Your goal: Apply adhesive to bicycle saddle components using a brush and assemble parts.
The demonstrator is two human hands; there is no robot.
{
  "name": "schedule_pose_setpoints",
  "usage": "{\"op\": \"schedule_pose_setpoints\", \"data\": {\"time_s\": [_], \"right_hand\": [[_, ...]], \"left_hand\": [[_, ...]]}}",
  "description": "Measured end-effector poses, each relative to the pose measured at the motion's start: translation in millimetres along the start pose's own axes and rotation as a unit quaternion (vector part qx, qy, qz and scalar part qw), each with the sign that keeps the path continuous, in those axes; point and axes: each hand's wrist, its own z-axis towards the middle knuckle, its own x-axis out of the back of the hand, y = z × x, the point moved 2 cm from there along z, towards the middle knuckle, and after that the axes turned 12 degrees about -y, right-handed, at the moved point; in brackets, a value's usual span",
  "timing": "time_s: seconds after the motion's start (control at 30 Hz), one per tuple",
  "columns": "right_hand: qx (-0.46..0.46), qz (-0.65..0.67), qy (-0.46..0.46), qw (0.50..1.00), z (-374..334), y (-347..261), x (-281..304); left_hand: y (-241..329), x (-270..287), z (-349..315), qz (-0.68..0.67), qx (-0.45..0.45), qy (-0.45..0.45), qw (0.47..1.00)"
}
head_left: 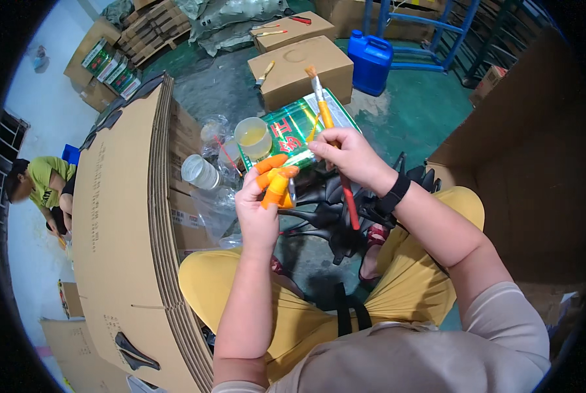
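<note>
My right hand [355,157] is closed round a paint brush. The brush [325,114] has tan bristles pointing up and away, a silver ferrule, an orange-yellow upper handle and a red lower end. My left hand [263,190] is beside it, with orange covers on several fingers. Those fingers are curled together, and a small shiny edge shows beneath them; what they hold cannot be made out. Beyond the hands stands a green tin [293,124], with a translucent cup [253,136] of yellowish liquid on it. Black curved plastic parts [335,223] lie piled below the hands.
Stacked cardboard sheets [126,216] rise at left, with a black part [136,352] on them. Clear plastic containers [200,171] stand beside the tin. Farther off are cartons [301,69], a blue jug [370,62] and a blue metal frame [430,49]. Another person [44,190] crouches far left.
</note>
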Motion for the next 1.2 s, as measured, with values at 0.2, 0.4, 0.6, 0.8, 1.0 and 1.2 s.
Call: {"op": "schedule_pose_setpoints", "data": {"time_s": [0.2, 0.4, 0.6, 0.8, 1.0, 1.2], "right_hand": [[-0.119, 0.107, -0.091, 0.983, -18.1, 9.5, -21.4], [-0.157, 0.266, -0.183, 0.933, -17.2, 17.8, -35.1], [-0.121, 0.276, -0.164, 0.939, -13.7, 27.9, -43.1], [-0.076, 0.203, -0.139, 0.966, -6.4, 14.6, -15.5], [0.017, 0.065, -0.069, 0.995, -4.9, -23.1, 7.2], [0.08, -0.069, -0.025, 0.994, -9.1, -46.8, 15.0]], "left_hand": [[-10.0, 4.6, 3.3, -0.094, 0.014, 0.046, 0.994], [-7.4, -12.9, 7.2, -0.06, -0.039, 0.005, 0.997], [-7.0, -15.7, 4.6, -0.022, -0.052, -0.032, 0.998], [-4.1, -16.9, 1.6, 0.012, -0.032, -0.081, 0.996], [-10.5, -16.8, -3.1, 0.054, 0.03, -0.086, 0.994], [-3.3, -17.5, -2.6, 0.142, 0.026, -0.092, 0.985]]}}
